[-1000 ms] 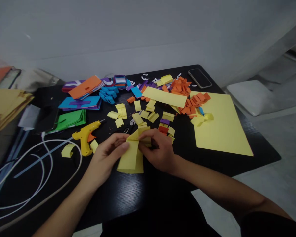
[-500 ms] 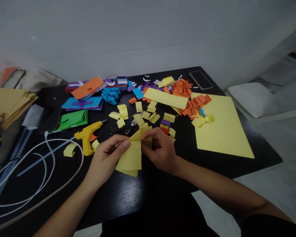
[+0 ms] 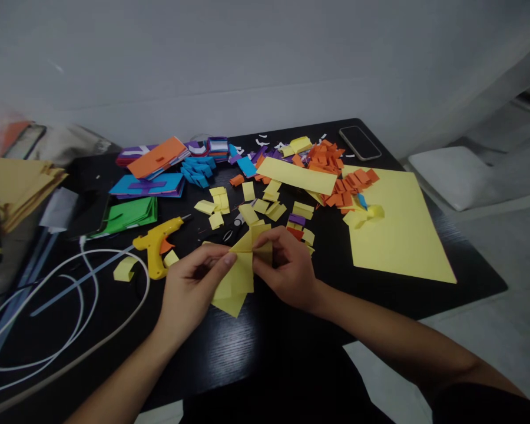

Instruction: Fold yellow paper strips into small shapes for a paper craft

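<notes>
Above the front part of the black table, a folded piece of yellow paper (image 3: 237,280) is held between both hands. My left hand (image 3: 194,280) pinches its left side, thumb on top. From the right, my right hand (image 3: 287,268) grips its upper right edge between thumb and fingers. The paper has several layers, and a lower corner hangs out at an angle. Just beyond the hands lie small folded yellow paper pieces (image 3: 274,210) and a pair of scissors (image 3: 228,236), partly hidden.
A yellow glue gun (image 3: 156,244) lies left of my hands, near a looped white cable (image 3: 98,282). Coloured folded papers (image 3: 148,185) are stacked at the back left. Orange paper pieces (image 3: 325,158), a large yellow sheet (image 3: 401,235) and a phone (image 3: 360,143) lie to the right.
My left hand has shifted slightly right along the yellow paper. The paper's lower layer has swung, its corner now pointing further down. My right hand is nearly still.
</notes>
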The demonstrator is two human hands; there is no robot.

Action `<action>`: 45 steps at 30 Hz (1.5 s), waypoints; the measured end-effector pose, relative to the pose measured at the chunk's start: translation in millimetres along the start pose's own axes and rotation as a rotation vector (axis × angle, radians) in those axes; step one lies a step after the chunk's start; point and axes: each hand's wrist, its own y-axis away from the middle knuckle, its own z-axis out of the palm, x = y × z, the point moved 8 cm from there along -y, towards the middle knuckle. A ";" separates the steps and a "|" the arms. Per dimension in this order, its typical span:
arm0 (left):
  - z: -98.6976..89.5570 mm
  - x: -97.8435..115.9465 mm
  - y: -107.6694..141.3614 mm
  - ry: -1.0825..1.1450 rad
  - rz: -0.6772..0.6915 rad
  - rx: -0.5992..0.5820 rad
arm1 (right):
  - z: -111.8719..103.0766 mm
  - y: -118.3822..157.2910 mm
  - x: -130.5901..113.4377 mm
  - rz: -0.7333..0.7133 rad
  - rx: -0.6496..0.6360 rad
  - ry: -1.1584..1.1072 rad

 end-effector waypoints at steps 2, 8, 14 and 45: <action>2.9 -3.1 0.7 0.060 -0.036 -0.022 | 0.5 -0.9 -0.2 0.010 -0.006 -0.031; 4.4 -7.1 1.2 0.131 -0.078 -0.018 | 3.1 -2.1 3.8 0.041 -0.039 -0.078; 2.5 -5.1 2.4 0.143 -0.049 0.024 | 5.0 -1.9 3.4 0.089 -0.067 -0.140; -3.2 -9.1 -2.2 0.014 -0.015 -0.022 | 4.2 -2.3 8.1 0.089 -0.051 -0.087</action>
